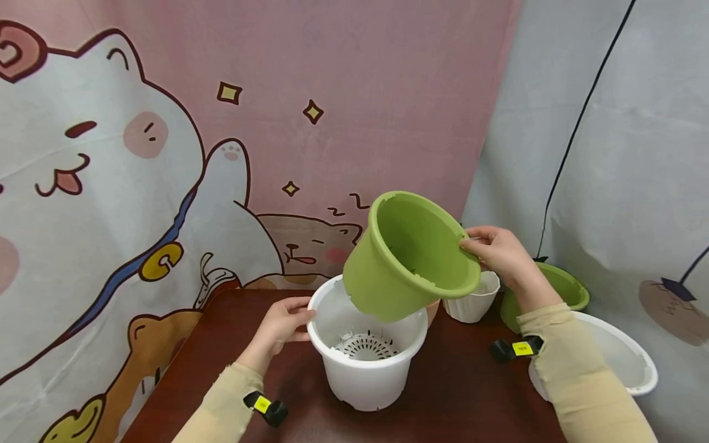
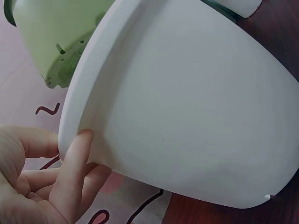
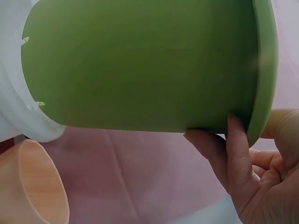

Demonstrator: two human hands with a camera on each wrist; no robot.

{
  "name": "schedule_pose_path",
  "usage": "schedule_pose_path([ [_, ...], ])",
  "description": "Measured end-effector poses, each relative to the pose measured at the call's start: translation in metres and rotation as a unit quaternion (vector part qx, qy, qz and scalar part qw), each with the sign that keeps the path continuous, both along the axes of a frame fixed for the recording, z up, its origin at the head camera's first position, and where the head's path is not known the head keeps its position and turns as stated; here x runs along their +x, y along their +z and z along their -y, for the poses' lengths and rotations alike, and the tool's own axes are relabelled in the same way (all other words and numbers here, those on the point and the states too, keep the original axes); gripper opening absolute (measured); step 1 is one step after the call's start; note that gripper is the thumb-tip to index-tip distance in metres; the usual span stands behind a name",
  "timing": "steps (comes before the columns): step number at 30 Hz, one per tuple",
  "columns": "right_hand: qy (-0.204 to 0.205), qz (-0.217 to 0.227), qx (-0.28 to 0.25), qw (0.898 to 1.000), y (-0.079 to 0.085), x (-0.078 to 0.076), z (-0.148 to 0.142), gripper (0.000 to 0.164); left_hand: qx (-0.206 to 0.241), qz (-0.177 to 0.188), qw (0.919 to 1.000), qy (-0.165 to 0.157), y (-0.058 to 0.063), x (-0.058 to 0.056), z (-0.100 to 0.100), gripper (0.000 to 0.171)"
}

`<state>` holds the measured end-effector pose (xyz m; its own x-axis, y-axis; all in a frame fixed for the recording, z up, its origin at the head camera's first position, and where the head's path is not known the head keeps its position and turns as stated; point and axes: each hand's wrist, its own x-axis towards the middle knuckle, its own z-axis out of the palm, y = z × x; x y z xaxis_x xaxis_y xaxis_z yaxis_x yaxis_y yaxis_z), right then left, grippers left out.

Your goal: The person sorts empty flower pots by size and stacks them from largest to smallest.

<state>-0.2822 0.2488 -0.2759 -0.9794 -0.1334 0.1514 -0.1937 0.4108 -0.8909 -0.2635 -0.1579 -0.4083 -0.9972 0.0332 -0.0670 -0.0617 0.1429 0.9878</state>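
Left hand (image 1: 281, 323) pinching round white plastic pot (image 1: 365, 381) inside left edge of dark-brown worktop (image 1: 229, 329); right hand (image 1: 501, 253) gripping tilted round green plastic pot (image 1: 373, 271), one-sided hold possibly slipping.

Gripped white pot (image 1: 368, 381) partly hidden, peach pot (image 3: 44, 186) cut off

So the table (image 1: 448, 400) here is dark reddish-brown with a bit of a shine to it, pushed up by a pink printed curtain. Near the middle there's a white pot (image 1: 368, 381) standing upright, slotted holes in its bottom. Just behind it, mostly hidden, a peach pot (image 1: 433, 311), then a small white pot (image 1: 472, 307) with a wavy rim. Further right there's a green pot (image 1: 562, 285), and a wide white tub (image 1: 617, 354) in front, partly blocked from where I'm standing.
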Motion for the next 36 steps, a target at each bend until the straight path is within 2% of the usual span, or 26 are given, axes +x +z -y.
schedule_pose_path([
  [11,0.035,0.008,0.014,0.999,-0.016,-0.006,0.020,0.041,0.006,-0.005,1.0000,-0.003,-0.001,0.002,0.001,0.038],
  [19,0.042,0.009,0.032,0.999,-0.029,-0.009,0.028,0.036,0.003,-0.006,1.0000,-0.004,-0.002,0.002,0.000,0.038],
  [25,0.047,0.026,0.030,0.998,-0.037,-0.010,0.034,0.036,0.012,-0.010,0.9999,-0.003,0.000,0.003,-0.001,0.037],
  [36,0.057,0.023,0.038,0.997,-0.054,-0.016,0.051,0.035,0.014,-0.011,0.9998,-0.006,0.000,0.002,-0.001,0.036],
])
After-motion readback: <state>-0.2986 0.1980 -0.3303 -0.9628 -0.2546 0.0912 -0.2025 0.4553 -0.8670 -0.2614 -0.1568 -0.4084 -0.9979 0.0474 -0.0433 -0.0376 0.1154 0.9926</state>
